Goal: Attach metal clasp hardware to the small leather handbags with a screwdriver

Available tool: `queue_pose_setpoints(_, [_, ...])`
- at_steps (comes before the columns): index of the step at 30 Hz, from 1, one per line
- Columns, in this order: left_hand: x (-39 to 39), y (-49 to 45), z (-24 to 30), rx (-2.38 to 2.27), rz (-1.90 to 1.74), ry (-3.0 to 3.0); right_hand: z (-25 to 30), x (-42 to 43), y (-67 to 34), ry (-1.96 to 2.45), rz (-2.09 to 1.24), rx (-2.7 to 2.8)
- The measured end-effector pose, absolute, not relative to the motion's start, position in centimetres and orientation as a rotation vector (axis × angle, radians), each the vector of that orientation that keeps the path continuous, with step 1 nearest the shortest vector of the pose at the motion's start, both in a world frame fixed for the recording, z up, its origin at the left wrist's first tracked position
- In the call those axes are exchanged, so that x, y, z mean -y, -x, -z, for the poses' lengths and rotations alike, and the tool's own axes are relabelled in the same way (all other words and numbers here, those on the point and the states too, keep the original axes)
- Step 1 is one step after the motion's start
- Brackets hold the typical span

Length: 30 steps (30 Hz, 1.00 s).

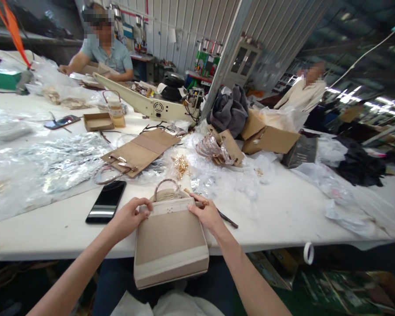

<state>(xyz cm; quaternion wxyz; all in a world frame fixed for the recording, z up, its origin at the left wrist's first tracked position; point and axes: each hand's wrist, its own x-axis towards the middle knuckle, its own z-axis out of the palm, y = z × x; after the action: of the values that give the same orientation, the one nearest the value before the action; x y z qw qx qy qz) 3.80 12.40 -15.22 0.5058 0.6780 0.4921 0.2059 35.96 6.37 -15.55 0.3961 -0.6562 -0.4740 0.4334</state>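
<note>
A beige boxy handbag (171,237) with a curved top handle (166,182) leans over the front edge of the table, its broad panel facing me. My left hand (133,216) pinches its upper left edge with curled fingers. At the upper right corner, my right hand (206,213) grips the bag, thumb on the panel and fingers behind the rim. Small holes show in the pale band near the top. Under my right hand lies a dark pen-like tool (228,219); what is inside the bag is mostly hidden.
A black phone (105,202) lies left of the bag. Beyond are a flat brown bag panel (141,151), gold hardware pieces (181,166), plastic sheeting (59,160), a cardboard box (270,136) and a cream machine (151,105). One person (108,57) sits opposite; another (303,92) is farther right.
</note>
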Motion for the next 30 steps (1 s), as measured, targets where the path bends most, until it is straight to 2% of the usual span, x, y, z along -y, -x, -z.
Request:
queue_pose_setpoints(5, [-12.3, -4.0, 15.1, -1.217, -0.482, -1.701, 12.8, -4.0, -38.9, 1.803, -0.908, 1.349])
queue_pose_setpoints(11, [-12.6, -3.9, 15.2, -1.205, -0.461, -1.719, 9.0, -7.6, -45.1, 2.081, -0.227, 1.613])
queue_pose_setpoints(17, [-12.8, -4.1, 14.9, -1.233, -0.458, -1.823, 12.2, -14.3, -45.7, 2.244, -0.196, 1.808])
queue_pose_setpoints(22, [-12.6, -4.1, 14.2, -1.239, -0.458, -1.860, 14.1, -14.4, -45.6, 2.300, -0.105, 1.806])
queue_pose_setpoints(30, [-13.0, -3.8, 15.4, -1.221, -0.434, -1.892, 14.4, -14.0, -46.4, 2.188, -0.055, 1.757])
